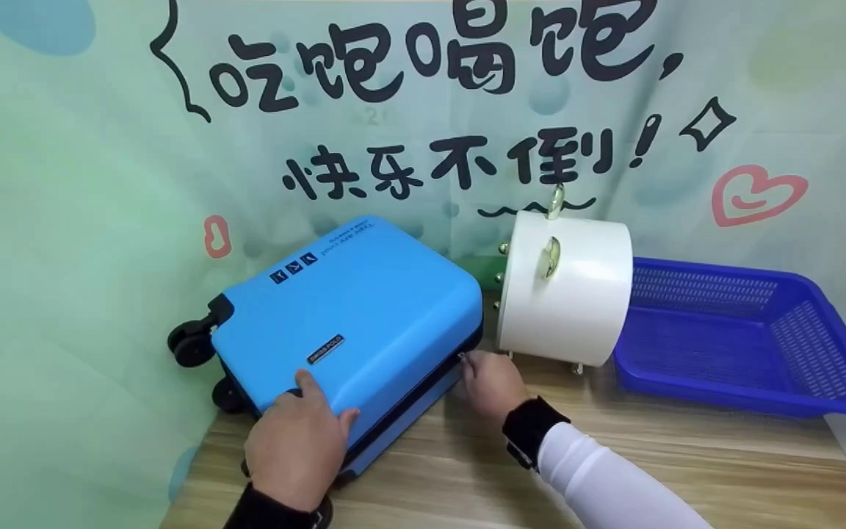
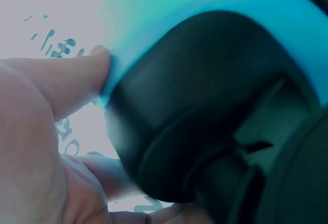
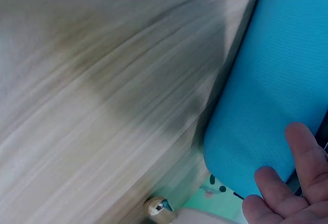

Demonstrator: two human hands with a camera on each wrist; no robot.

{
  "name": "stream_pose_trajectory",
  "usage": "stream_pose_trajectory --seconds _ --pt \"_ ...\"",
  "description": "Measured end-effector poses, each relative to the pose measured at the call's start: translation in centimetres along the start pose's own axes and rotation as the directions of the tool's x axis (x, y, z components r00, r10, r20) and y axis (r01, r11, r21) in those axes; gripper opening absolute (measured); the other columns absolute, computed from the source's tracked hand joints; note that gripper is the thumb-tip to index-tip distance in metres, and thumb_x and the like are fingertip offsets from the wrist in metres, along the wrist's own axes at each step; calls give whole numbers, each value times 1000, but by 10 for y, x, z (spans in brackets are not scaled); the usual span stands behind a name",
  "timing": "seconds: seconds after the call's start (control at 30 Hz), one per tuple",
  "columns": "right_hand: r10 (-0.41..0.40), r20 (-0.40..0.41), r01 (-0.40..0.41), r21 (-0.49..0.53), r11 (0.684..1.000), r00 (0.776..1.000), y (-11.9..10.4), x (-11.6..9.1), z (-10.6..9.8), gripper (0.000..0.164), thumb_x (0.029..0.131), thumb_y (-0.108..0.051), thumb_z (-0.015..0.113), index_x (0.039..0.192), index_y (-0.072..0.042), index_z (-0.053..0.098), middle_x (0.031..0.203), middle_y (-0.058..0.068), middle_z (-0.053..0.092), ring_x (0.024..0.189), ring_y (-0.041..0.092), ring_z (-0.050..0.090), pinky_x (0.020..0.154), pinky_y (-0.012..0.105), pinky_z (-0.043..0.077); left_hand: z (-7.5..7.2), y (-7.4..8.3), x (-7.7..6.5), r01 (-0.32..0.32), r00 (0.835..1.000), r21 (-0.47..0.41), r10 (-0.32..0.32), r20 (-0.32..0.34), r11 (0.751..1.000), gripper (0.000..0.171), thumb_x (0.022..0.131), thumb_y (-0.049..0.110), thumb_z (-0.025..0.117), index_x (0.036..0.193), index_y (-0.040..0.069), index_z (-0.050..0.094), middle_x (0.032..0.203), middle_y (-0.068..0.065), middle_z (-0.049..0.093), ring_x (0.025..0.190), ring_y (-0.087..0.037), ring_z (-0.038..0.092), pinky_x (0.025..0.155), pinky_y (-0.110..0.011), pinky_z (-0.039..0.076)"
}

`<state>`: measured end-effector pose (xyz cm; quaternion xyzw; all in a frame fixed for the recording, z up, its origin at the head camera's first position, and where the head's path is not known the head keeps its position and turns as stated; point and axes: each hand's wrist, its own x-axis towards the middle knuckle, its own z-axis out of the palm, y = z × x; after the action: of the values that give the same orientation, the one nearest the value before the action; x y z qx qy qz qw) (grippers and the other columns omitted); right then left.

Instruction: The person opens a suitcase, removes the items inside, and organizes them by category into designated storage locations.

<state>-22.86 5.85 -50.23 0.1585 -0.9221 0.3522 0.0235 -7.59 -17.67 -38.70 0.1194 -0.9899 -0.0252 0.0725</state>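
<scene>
A blue hard-shell suitcase (image 1: 364,316) lies flat on the wooden table, its black zipper running along the side. Around the near corner, by a wheel, my left hand (image 1: 298,448) holds the suitcase, with fingers on its top and thumb at the edge. The left wrist view shows that hand against the black corner guard (image 2: 205,80); some fingertips are hidden behind it. At the zipper near the far right corner, my right hand (image 1: 496,382) pinches the small zipper pull (image 1: 462,356). Its other fingers (image 3: 274,188) hang beside the lower blue shell in the right wrist view.
A white pot-like drum (image 1: 566,286) with gold handles and knobs lies on its side just right of the suitcase. Beyond it is a blue plastic basket (image 1: 731,400). Behind everything hangs a printed green cloth (image 1: 85,257). Black wheels (image 1: 192,343) stick out at the suitcase's left.
</scene>
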Motion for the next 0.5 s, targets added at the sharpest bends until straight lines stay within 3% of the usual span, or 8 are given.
stream_pose_trajectory --seconds 0.1,0.17,0.23,0.3,0.4,0.5 --pt "11 5 -11 6 1000 1000 3 2 -1 29 107 -12 54 81 -8 68 77 0 69 73 16 65 73 41 58 -12 -9 6 -53 991 -53 59 121 997 79 100 50 67 149 -11 50 93 -27 75 59 -31 66 48 -45 53" --pt "11 12 -11 13 1000 1000 5 2 -2 29 107 -13 54 83 -8 68 76 0 69 73 16 65 73 41 57 -23 -23 15 -71 966 -98 93 239 993 72 105 47 61 152 -5 49 108 -27 76 78 -38 73 63 -52 59" --pt "10 14 -10 18 1000 1000 5 2 -3 29 107 -13 54 83 -8 68 76 0 68 72 16 64 72 40 57 -33 -41 27 -71 941 -143 114 318 987 62 108 40 54 156 2 48 129 -27 71 104 -45 72 82 -60 59" --pt "10 13 -11 23 1000 1000 5 3 -3 28 108 -14 54 84 -9 68 75 -1 67 71 15 64 71 40 56 -36 -61 39 -82 936 -176 137 323 981 53 108 26 50 157 6 48 144 -27 62 128 -48 61 98 -65 53" --pt "17 19 -18 23 1000 1000 5 3 -3 29 108 -15 54 84 -9 69 74 -2 66 70 15 63 71 39 56 -31 -87 54 -98 947 -208 156 282 973 60 100 5 49 159 10 47 154 -30 49 138 -53 51 102 -67 50" --pt "18 32 -19 27 999 999 6 3 -3 29 109 -15 53 87 -6 70 75 -1 68 71 15 64 72 39 57 -16 -105 62 -134 949 -211 187 255 968 74 91 0 60 162 13 42 161 -35 34 143 -61 38 105 -72 46"
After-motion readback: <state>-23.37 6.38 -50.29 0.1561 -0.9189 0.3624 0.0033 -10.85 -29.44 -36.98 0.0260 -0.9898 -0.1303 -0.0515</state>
